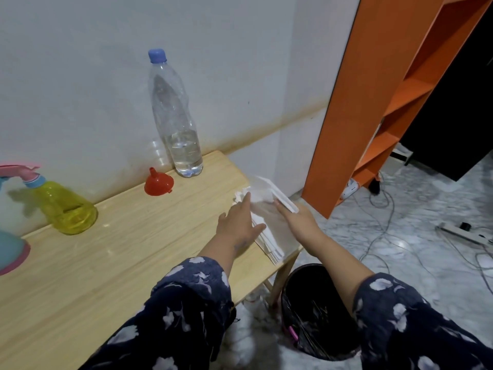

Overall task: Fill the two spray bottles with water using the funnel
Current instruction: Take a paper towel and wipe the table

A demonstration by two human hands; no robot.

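Both hands reach to the far right end of the wooden bench (112, 252), where a stack of white paper napkins (269, 236) lies at the corner. The left hand (237, 222) rests flat on the stack with its fingers spread and its thumb over the near edge, pressing rather than gripping. The right hand (296, 220) lies along the right side of the stack, fingers extended against the napkins, where a lifted white sheet or packet edge (282, 196) stands up; whether those fingers pinch it cannot be told. Both forearms wear dark sleeves with a pale flower print.

The yellow spray bottle (66, 209) with its pink and blue trigger head stands upright on the left part of the bench near the wall. A second spray bottle (10, 249), blue with a pink base, is cut off by the left edge of the view. The red funnel (158, 184) sits upside down, spout up, by the wall, just beside a tall clear water bottle (176, 116) with a blue cap, about a quarter full.

On the marble floor below the bench corner stands a black bin (317, 311). An orange shelf (373, 102) rises to the right, with cables and a power strip (464, 232) on the floor.
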